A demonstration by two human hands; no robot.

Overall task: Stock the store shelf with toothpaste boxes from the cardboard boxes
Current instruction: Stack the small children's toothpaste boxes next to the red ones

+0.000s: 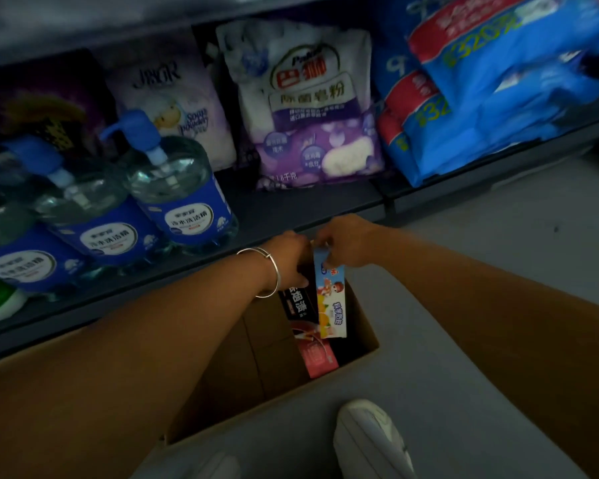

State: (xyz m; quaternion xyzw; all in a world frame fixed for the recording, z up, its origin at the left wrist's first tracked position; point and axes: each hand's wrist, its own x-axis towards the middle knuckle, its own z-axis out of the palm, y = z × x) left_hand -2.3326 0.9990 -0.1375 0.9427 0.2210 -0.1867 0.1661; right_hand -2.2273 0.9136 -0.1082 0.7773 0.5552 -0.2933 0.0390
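Nearest you, your white shoe [370, 440] stands on the grey floor [498, 271] just beside the open cardboard box [363, 326]. Inside that box a pink toothpaste box [317, 357] lies low against the right wall, partly under the ones you hold. Above it, your right hand [346, 242] pinches the top end of a colourful toothpaste box [331, 299] with a cartoon figure, which hangs upright over the opening. Your left hand [289, 261], a thin silver bangle [268, 271] on its wrist, grips a black toothpaste box [298, 302] pressed right against the colourful one. Beyond your hands runs the dark shelf [291, 209], carrying blue-labelled pump bottles [184, 188] on the left, a white and purple soap powder bag [312, 108] in the middle, and blue tissue packs [491, 84] on the right.
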